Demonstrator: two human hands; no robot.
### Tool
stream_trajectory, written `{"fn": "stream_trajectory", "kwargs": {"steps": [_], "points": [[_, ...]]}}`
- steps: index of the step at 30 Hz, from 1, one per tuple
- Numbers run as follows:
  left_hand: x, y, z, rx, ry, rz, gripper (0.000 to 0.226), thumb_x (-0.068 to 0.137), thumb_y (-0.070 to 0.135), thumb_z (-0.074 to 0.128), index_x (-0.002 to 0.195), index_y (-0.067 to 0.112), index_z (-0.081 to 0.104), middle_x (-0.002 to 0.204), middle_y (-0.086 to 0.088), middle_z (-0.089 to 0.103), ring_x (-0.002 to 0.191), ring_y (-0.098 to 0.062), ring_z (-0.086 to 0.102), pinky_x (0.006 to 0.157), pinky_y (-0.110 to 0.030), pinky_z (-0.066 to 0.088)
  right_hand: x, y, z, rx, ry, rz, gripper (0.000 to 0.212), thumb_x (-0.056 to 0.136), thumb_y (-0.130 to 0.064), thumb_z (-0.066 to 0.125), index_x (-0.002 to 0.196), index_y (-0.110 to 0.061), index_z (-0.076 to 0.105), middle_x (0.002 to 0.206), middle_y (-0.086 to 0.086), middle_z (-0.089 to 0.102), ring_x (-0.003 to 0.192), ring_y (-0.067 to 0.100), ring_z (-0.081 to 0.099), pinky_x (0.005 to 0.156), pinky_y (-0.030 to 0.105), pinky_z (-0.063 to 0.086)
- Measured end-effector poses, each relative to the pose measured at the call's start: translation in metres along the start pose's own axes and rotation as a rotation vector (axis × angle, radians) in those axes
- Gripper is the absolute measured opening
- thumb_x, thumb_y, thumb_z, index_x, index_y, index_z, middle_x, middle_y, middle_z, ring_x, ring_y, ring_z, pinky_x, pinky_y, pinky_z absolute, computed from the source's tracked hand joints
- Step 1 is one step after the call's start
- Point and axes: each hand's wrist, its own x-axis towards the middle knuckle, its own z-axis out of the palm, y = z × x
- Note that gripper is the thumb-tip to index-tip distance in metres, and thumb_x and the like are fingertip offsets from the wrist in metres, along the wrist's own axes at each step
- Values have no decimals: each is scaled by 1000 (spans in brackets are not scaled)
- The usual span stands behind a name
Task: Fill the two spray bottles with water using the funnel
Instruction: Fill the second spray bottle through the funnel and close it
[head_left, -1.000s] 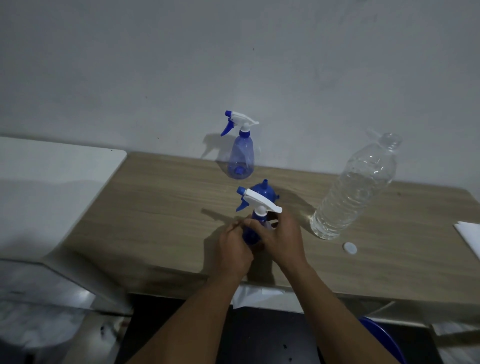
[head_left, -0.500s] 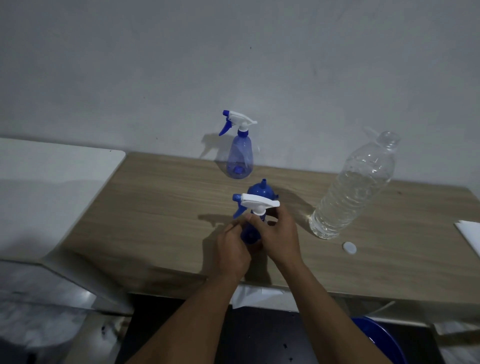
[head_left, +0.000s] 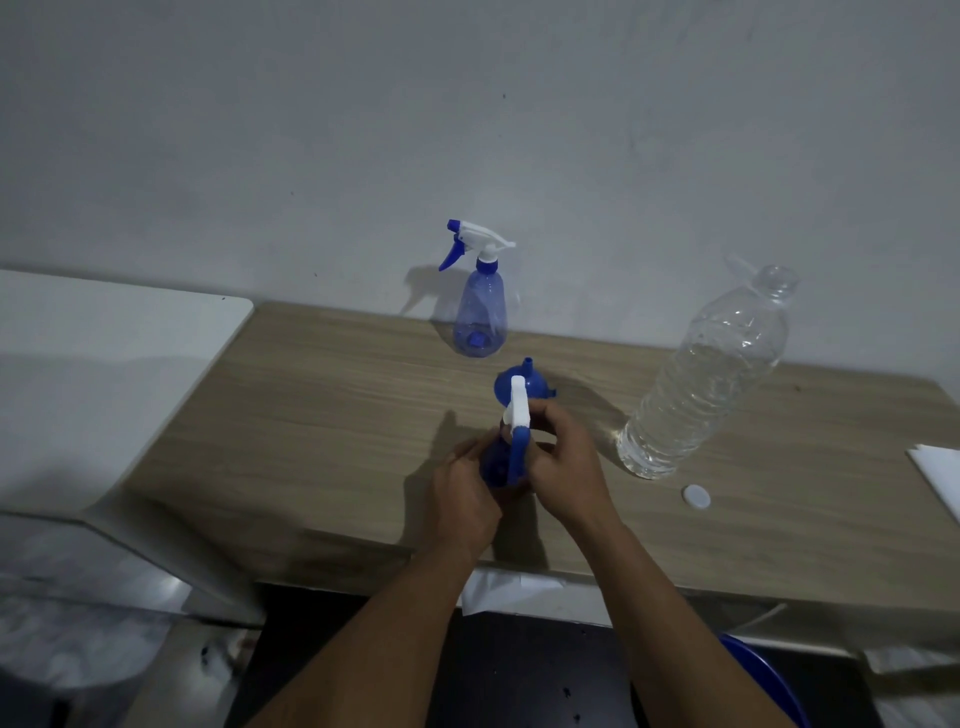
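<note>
Near the front middle of the wooden table (head_left: 322, 415) stands a blue spray bottle (head_left: 496, 465). My left hand (head_left: 462, 499) grips its body. My right hand (head_left: 563, 467) is closed around its white and blue trigger head (head_left: 518, 415), whose nozzle now points toward me. Right behind it a blue funnel (head_left: 532, 384) lies upside down, spout up. A second blue spray bottle (head_left: 480, 306) with its trigger head on stands at the back by the wall. A large clear water bottle (head_left: 706, 374), uncapped, stands to the right.
A white bottle cap (head_left: 696, 496) lies on the table in front of the water bottle. A white surface (head_left: 104, 353) adjoins the table on the left. White paper (head_left: 940, 473) sits at the right edge. A blue round object (head_left: 763, 675) is below the table.
My right hand has turned the near bottle's trigger head around: its nozzle pointed left before and now points toward me. My left hand kept its hold on the body.
</note>
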Motion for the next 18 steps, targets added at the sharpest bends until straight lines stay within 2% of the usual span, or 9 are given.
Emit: {"fn": "stream_trajectory", "kwargs": {"steps": [3, 4, 6, 9, 11, 14, 16, 18], "points": [[-1, 1, -1, -63, 8, -28, 36, 85, 18, 74, 120, 20, 63, 107, 9, 63, 96, -4, 59, 67, 2, 38, -2, -1, 1, -20, 42, -21, 29, 86, -10, 74, 109, -25, 62, 102, -18, 67, 97, -8, 61, 75, 12, 51], [-2, 2, -1, -61, 7, -20, 37, 85, 18, 74, 120, 20, 62, 107, 10, 62, 95, -1, 56, 67, 4, 38, -2, -1, 2, -32, 70, -27, 28, 85, -9, 74, 105, -25, 62, 101, -18, 66, 96, -9, 59, 73, 10, 48], [-1, 1, -1, -44, 13, 10, 43, 84, 18, 74, 125, 21, 61, 117, 7, 63, 98, 2, 52, 69, 6, 35, 0, 3, 3, -71, 95, -53, 26, 85, -10, 74, 103, -25, 64, 103, -15, 66, 97, -5, 59, 76, 14, 50], [0, 2, -1, -3, 21, 29, 49, 85, 10, 70, 132, 19, 57, 128, 2, 61, 106, -2, 52, 76, 4, 32, 0, 4, 0, -58, 45, -59, 27, 89, -13, 73, 110, -29, 68, 108, -13, 68, 101, 0, 63, 82, 28, 58], [1, 1, -1, 3, 21, 22, 51, 86, 10, 68, 135, 19, 56, 131, 1, 60, 114, -8, 56, 83, -2, 31, -3, 1, -2, -31, 29, -69, 34, 90, -11, 72, 116, -31, 64, 109, -18, 68, 103, -4, 63, 82, 22, 57], [0, -1, -1, 0, 12, 23, 50, 87, 9, 67, 134, 18, 56, 132, -1, 59, 118, -11, 55, 89, -7, 33, -6, 0, -3, -11, 29, -62, 39, 91, -8, 70, 123, -26, 57, 114, -21, 64, 106, -14, 57, 80, 5, 47], [-1, 0, -2, -33, 10, 11, 43, 87, 8, 67, 129, 15, 60, 127, -2, 61, 108, -10, 58, 91, -9, 39, -6, 0, -1, -64, 36, -44, 34, 88, -13, 73, 117, -26, 59, 109, -24, 63, 101, -19, 54, 77, 0, 41], [-1, 0, -2, -38, 8, 9, 39, 86, 12, 71, 123, 16, 62, 118, 0, 64, 96, -4, 58, 86, -9, 45, -3, 1, 0, -129, 67, -50, 27, 86, -14, 75, 108, -25, 63, 104, -20, 63, 96, -17, 53, 74, 1, 39]]}}
